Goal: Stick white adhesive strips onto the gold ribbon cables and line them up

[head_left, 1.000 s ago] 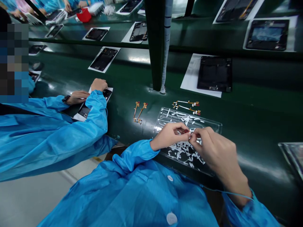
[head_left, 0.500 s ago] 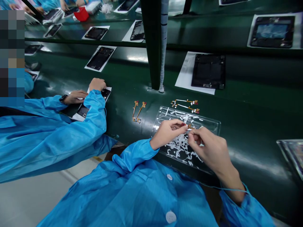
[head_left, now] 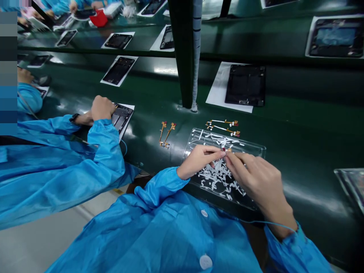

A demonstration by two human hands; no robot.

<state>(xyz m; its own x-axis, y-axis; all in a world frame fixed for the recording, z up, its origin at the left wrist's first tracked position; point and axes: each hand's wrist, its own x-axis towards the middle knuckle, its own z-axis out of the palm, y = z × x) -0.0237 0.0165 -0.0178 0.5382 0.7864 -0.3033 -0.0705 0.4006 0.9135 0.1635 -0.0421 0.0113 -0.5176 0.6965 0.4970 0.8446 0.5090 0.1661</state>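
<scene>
Over a clear plastic tray (head_left: 257, 148) full of white paper-like scraps (head_left: 216, 176), both hands meet at the fingertips. My left hand (head_left: 200, 159) pinches a small orange flex cable (head_left: 229, 150) with a dark red end, mostly hidden by the fingers. My right hand (head_left: 256, 178) is closed at the same part, its thumb and forefinger touching it; whether it grips the cable or a scrap is too small to tell. Behind the tray lie two flex cables with white strips (head_left: 224, 127). Two orange flex cables (head_left: 167, 134) lie left of the tray.
A dark device housing (head_left: 246, 85) rests on white paper behind the tray. A green post (head_left: 184, 57) stands mid-bench. At left, a co-worker's hands (head_left: 102, 108) are at another housing (head_left: 122, 115). Further housings move along the green line behind; another clear tray (head_left: 351, 185) is at right.
My right hand's fingers have come closer to my left fingertips and straightened. The housing behind the tray has shifted slightly left. The co-worker's near hand has moved left, uncovering more of their housing.
</scene>
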